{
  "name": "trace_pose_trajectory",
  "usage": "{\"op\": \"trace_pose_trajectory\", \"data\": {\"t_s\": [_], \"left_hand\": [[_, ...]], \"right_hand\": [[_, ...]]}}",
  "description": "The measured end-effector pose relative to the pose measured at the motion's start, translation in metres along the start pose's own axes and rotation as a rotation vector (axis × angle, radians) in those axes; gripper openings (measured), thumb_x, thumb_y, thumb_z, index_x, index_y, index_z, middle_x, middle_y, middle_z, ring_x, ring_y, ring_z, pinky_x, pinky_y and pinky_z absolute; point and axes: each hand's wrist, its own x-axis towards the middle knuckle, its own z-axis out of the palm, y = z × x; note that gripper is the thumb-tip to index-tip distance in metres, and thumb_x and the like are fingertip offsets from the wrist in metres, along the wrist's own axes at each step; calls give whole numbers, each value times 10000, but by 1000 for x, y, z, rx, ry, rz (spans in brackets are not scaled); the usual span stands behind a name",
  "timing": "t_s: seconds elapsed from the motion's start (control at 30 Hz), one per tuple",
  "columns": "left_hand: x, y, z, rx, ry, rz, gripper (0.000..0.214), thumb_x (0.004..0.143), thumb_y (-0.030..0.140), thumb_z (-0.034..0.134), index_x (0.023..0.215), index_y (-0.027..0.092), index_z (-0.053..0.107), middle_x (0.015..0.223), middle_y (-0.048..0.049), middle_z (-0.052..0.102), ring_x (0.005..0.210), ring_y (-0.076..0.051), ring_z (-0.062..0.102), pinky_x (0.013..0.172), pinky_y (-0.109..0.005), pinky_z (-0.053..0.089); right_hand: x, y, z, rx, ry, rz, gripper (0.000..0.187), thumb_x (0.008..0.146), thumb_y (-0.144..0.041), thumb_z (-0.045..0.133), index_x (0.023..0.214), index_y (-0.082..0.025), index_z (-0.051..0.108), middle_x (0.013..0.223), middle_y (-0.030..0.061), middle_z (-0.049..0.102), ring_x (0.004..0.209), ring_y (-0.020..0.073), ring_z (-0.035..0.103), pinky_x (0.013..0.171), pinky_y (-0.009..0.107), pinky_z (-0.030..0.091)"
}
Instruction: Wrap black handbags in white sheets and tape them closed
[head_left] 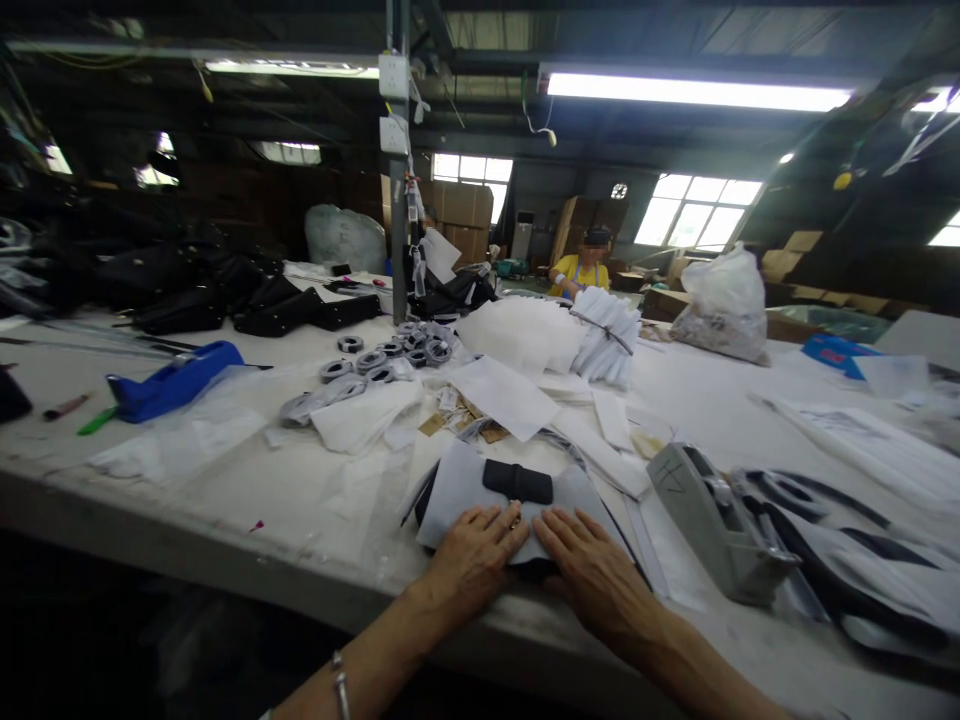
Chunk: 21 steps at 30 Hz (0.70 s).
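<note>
Both my hands lie flat on a grey-white sheet (465,485) wrapped over a black item near the table's front edge. My left hand (474,560) presses the sheet's near left part, fingers stretched out. Fingers together and flat, my right hand (592,570) rests on the near right part. A black bow-shaped piece (517,482) sits on top of the sheet just beyond my fingertips. A dark edge of the wrapped item shows under the sheet at its front.
A grey tape dispenser (712,525) stands to the right, with black straps (817,510) beyond it. White tissue sheets (510,395), tape rolls (375,362), a blue object (176,380) and black bags (247,300) cover the table (300,490). A person in yellow (585,268) works far back.
</note>
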Motion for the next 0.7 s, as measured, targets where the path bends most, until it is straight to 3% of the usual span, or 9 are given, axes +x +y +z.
{"op": "trace_pose_trajectory", "data": {"t_s": [0.2, 0.37, 0.47, 0.53, 0.63, 0.7], "left_hand": [[-2, -8, -21, -322, -11, -64, 629, 834, 312, 677, 1399, 239, 410, 1456, -68, 500, 1269, -239, 520, 1073, -410, 402], [-10, -23, -21, -555, 129, -30, 309, 874, 218, 628, 1173, 226, 551, 1394, -53, 522, 1247, -158, 527, 1058, -284, 418], [-15, -24, -12, -450, 220, 31, 71, 916, 201, 559, 976, 208, 596, 1185, -39, 611, 1060, -129, 609, 946, -242, 480], [-18, -19, -5, -282, 300, 68, 131, 952, 174, 473, 906, 198, 593, 999, -21, 649, 956, -121, 624, 956, -274, 475], [-19, -5, 2, -46, 401, 105, 202, 963, 128, 398, 919, 180, 588, 908, -19, 661, 977, -144, 621, 1079, -388, 391], [-17, 5, 0, 46, 384, 96, 161, 962, 170, 431, 1001, 163, 587, 912, -29, 659, 1003, -176, 615, 1110, -442, 354]], "right_hand": [[7, -15, 15, -115, 171, -90, 629, 798, 37, 379, 1413, -81, 433, 1356, 154, 591, 1216, 254, 588, 993, 437, 526], [4, -8, 19, -129, 173, -122, 630, 822, 15, 380, 1431, -141, 426, 1358, 114, 597, 1182, 249, 614, 953, 438, 556], [4, -7, 15, -96, 149, -107, 629, 812, 10, 402, 1413, -167, 456, 1348, 103, 607, 1168, 252, 623, 950, 444, 558], [4, -7, 13, -78, 142, -105, 655, 806, 22, 393, 1422, -192, 450, 1358, 89, 600, 1182, 243, 613, 962, 436, 550], [3, -9, 12, -76, 149, -112, 683, 806, 36, 367, 1443, -202, 426, 1384, 82, 579, 1214, 230, 590, 982, 424, 534], [2, -10, 12, -75, 142, -106, 677, 807, 37, 359, 1444, -183, 425, 1402, 93, 561, 1238, 228, 569, 1004, 422, 516]]}}
